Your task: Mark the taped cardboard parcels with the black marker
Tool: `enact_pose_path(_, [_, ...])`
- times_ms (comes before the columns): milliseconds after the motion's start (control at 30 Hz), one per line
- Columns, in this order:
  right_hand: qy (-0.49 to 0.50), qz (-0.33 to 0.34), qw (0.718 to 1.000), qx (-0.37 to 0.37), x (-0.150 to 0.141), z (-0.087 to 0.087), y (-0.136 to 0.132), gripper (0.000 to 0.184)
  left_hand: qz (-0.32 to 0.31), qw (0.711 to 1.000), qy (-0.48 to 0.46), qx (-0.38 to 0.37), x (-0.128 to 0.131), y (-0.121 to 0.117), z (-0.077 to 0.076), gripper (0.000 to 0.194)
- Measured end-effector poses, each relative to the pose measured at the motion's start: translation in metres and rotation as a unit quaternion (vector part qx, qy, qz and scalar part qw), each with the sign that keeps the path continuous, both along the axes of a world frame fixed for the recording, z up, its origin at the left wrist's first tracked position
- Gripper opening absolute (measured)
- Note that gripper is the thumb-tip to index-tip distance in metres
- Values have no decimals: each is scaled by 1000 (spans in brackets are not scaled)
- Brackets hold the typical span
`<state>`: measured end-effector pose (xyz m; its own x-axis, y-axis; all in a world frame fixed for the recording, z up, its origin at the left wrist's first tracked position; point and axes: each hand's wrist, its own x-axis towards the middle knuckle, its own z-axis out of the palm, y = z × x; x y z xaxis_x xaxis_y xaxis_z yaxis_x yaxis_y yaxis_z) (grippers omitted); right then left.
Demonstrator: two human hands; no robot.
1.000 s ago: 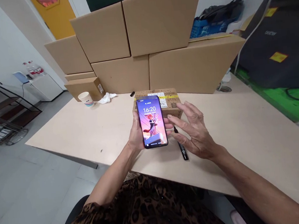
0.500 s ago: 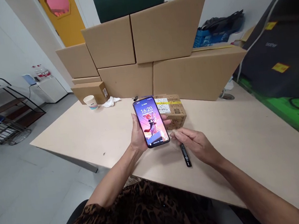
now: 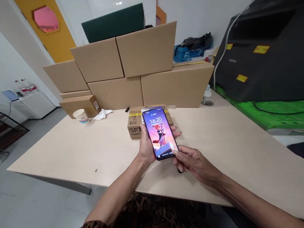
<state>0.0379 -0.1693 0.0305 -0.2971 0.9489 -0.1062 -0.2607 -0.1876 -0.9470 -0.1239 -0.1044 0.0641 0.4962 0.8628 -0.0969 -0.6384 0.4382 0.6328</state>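
My left hand is wrapped round a smartphone from its left side, with fingertips showing past its right edge. The lit screen faces me and reads 16:20 over a cartoon fox and rabbit picture. At the phone's lower right corner, my right hand pinches the edge, thumb on the front and fingers underneath. Below those fingers the end of a black marker pokes out on the table; the rest of it is hidden. Behind the phone stands a small printed carton with yellow tape, partly covered.
Large cardboard boxes are stacked along the table's back, topped by a dark green box. A paper cup, crumpled tissue and small black object lie before them. A big black machine case stands at right.
My right hand has moved in from beside the phone to its lower right corner, now covering most of the marker. The view has turned right, so the boxes appear further left and lower.
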Motion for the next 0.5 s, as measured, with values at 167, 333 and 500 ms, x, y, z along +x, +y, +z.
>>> enact_pose_path(167, [43,-69,997,4,11,-6,-11,48,-34,999,7,10,21,3,0,101])
enact_pose_path(333, [71,-142,987,-18,27,-10,-19,47,-55,998,13,18,43,3,-2,95])
enact_pose_path(500, [81,-218,971,-57,44,-8,-22,51,-32,998,45,6,51,-2,-8,81])
